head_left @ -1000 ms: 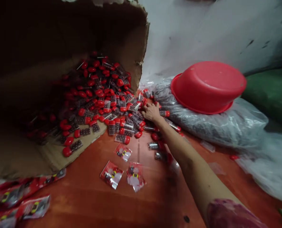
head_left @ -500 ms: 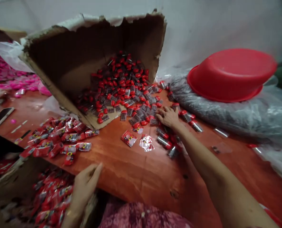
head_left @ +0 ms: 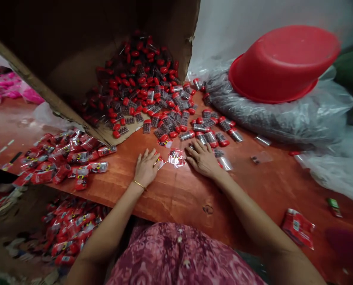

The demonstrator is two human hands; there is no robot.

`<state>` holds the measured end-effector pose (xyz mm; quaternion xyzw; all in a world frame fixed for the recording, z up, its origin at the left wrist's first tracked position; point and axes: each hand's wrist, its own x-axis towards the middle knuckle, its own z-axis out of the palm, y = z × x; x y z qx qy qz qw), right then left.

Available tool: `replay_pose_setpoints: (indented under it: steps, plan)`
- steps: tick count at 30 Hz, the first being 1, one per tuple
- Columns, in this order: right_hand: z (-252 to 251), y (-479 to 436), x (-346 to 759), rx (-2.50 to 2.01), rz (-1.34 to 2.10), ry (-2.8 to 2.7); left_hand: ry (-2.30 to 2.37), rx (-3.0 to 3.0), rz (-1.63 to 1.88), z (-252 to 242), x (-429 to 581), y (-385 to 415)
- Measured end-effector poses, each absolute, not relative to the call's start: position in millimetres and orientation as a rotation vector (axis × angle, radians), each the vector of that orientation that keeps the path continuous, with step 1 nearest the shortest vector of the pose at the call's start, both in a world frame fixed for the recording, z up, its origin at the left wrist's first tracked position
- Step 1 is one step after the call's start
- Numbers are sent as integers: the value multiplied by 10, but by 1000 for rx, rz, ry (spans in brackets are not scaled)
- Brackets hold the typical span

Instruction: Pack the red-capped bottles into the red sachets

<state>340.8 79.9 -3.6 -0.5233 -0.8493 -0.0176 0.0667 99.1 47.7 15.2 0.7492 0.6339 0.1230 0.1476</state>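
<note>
My left hand [head_left: 146, 167] lies flat on the red-brown table [head_left: 179, 194], fingers spread, its fingertips on a small red printed packet [head_left: 159, 161]. My right hand [head_left: 201, 158] rests palm down beside it, fingers apart, near a clear packet [head_left: 176, 157] and loose red-capped vials [head_left: 212, 138]. Just beyond both hands, a tipped cardboard box [head_left: 84, 51] spills a heap of red-capped vials [head_left: 146, 91] onto the table.
An upturned red basin [head_left: 283, 63] sits on a clear bag of dark pieces [head_left: 277, 114] at the right. Filled red packets [head_left: 63, 154] pile at the left table edge, with more in a box below [head_left: 66, 233]. One red packet [head_left: 298, 227] lies near right.
My right hand has drawn back from the vial heap toward me. My left hand has come up onto the table beside it. The view has tilted down.
</note>
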Motion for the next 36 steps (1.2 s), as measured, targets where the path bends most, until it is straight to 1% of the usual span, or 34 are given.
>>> replay_pose_setpoints:
  steps: [4, 10, 15, 18, 20, 23, 25, 27, 29, 33, 34, 36]
  plan:
    - [42, 764, 3368, -1587, -20, -2371, 1790, 2092, 399, 137, 979, 414]
    - [122, 471, 2982, -1344, 117, -2260, 1841, 2012, 485, 89, 1018, 512]
    - [127, 334, 2741, -1265, 292, -2160, 1867, 1907, 685, 61, 1030, 529]
    - [163, 332, 2651, -1352, 511, -1956, 1899, 1766, 860, 122, 1013, 512]
    - [188, 356, 2571, -1376, 740, -1785, 1887, 1741, 969, 208, 1018, 488]
    - [199, 417, 2428, -1271, 1113, -1526, 1820, 1815, 1067, 345, 1077, 433]
    - [190, 451, 2358, -1182, 1232, -1396, 1794, 1821, 1134, 400, 1135, 387]
    - [184, 459, 2339, -1159, 1222, -1325, 1788, 1665, 1259, 419, 1187, 335]
    - [189, 436, 2371, -1191, 1124, -1326, 1690, 1330, 1307, 422, 1230, 271]
    - [201, 344, 2475, -1268, 889, -1411, 1285, 662, 977, 455, 1327, 127]
    - [195, 322, 2488, -1280, 854, -1416, 1220, 564, 936, 468, 1361, 99]
    - [170, 279, 2495, -1282, 810, -1419, 1154, 459, 977, 485, 1438, 69]
